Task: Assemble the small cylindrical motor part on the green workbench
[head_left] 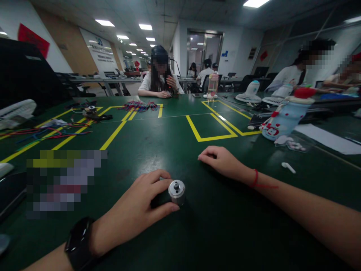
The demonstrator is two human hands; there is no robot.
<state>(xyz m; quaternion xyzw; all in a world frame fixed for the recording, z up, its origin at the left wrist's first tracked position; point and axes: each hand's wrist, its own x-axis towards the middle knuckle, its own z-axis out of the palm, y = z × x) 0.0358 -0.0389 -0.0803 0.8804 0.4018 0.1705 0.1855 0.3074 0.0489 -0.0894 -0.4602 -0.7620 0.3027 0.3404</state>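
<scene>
Now, left hand (138,210) wrapped around a small cylindrical motor (175,192), pinned on its side against the green table (175,143), silver shaft end facing up and out. Right hand (222,162) loosely curled, empty, resting nearby. Steadying stage, seemingly; next likely needs the right hand on that shaft end. White earbud (288,167) farther right.
</scene>
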